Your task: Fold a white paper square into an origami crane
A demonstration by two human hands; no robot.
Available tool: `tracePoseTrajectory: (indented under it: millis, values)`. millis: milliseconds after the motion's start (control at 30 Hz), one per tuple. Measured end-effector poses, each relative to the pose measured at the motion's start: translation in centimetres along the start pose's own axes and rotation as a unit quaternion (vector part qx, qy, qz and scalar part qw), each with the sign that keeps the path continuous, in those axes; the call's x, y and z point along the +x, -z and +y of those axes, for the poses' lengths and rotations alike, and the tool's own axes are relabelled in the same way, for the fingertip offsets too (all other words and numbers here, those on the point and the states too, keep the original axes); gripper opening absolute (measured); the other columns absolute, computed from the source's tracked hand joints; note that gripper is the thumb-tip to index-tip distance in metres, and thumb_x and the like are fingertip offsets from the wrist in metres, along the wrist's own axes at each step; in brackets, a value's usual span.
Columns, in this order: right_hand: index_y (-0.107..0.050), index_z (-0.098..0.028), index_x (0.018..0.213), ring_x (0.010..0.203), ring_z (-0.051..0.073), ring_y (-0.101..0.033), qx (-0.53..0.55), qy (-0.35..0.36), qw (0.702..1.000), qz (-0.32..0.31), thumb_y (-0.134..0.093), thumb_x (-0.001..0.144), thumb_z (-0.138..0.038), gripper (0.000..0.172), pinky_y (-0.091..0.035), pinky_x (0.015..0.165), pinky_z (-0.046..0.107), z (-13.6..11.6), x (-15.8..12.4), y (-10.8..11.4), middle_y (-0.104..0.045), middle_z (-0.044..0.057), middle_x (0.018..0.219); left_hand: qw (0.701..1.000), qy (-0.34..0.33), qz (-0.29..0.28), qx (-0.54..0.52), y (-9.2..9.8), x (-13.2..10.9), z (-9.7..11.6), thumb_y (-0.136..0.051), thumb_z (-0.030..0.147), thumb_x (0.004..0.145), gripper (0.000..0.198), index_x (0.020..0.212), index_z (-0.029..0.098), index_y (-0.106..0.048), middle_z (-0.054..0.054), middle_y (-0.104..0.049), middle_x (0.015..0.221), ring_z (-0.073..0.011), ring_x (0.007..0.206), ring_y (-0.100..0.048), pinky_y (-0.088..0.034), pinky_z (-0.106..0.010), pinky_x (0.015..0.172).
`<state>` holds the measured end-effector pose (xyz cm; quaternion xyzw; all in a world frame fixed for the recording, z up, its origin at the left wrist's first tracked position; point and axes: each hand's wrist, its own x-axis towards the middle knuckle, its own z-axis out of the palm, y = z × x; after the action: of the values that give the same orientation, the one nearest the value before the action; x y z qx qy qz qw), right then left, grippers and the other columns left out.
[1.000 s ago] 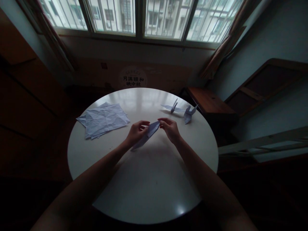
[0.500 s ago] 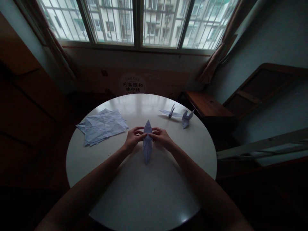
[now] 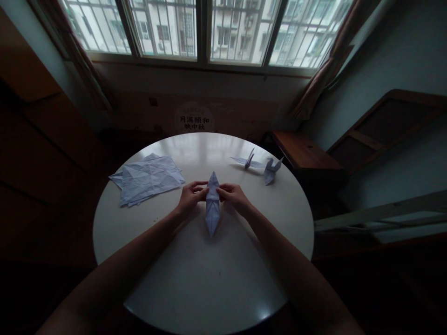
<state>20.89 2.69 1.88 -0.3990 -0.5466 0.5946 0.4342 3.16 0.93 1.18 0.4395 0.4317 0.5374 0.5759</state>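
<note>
A long, narrow folded paper [image 3: 213, 204], pointed at both ends, is held upright in view above the middle of the white round table [image 3: 209, 288]. My left hand [image 3: 191, 195] grips its left edge between thumb and fingers. On the opposite edge, my right hand [image 3: 234, 194] pinches the same paper. Creased white sheets [image 3: 150, 179] lie in a loose pile at the table's left. Two folded paper birds stand at the back right, one with spread wings [image 3: 249, 160] and one more compact [image 3: 270, 172].
Beyond the table's back right edge is a low wooden bench [image 3: 303, 151]. A wooden-framed panel [image 3: 377, 125] leans by the right wall. Barred windows [image 3: 167, 32] with curtains on both sides span the back, and a brown cabinet [image 3: 35, 139] is at the left.
Both thumbs have shifted slightly outward toward the folded paper's edges, showing more of its middle. Its lower part looks wider, with creases more visible. The camera view has shifted slightly.
</note>
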Motion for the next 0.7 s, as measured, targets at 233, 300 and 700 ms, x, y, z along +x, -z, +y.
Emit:
tracePoseTrajectory:
  millis: [233, 300, 700]
  values:
    - [-0.071, -0.012, 0.074, 0.049, 0.009, -0.051, -0.013, -0.012, 1.000, 0.014, -0.078, 0.062, -0.048, 0.039, -0.038, 0.049, 0.023, 0.00, -0.12, 0.19, -0.063, 0.000, 0.056, 1.000, -0.004, -0.013, 0.010, -0.14, 0.18, -0.29, -0.085, 0.047, 0.057, 0.061, 0.100, 0.008, -0.068, -0.008, -0.072, 0.072, -0.0199, 0.064, -0.069, -0.058, -0.033, 0.062]
    - [-0.071, -0.013, 0.078, 0.048, 0.009, -0.052, -0.003, -0.020, 0.999, 0.028, -0.080, 0.059, -0.047, 0.040, -0.039, 0.049, 0.023, 0.06, -0.08, 0.28, -0.063, 0.000, 0.057, 0.999, -0.026, -0.019, 0.033, -0.20, 0.28, -0.40, -0.083, 0.047, 0.060, 0.061, 0.104, 0.008, -0.066, -0.006, -0.070, 0.071, -0.0186, 0.063, -0.068, -0.057, -0.031, 0.061]
    - [-0.060, -0.018, 0.091, 0.051, 0.010, -0.056, 0.032, -0.010, 0.998, 0.055, -0.082, 0.058, -0.044, 0.048, -0.045, 0.053, 0.025, -0.09, -0.13, 0.47, -0.064, -0.004, 0.059, 0.870, -0.339, -0.024, 0.358, -0.72, -0.62, -0.90, -0.065, 0.026, 0.085, 0.011, 0.090, 0.020, -0.072, -0.006, -0.063, 0.087, -0.0182, 0.085, -0.060, -0.050, -0.033, 0.079]
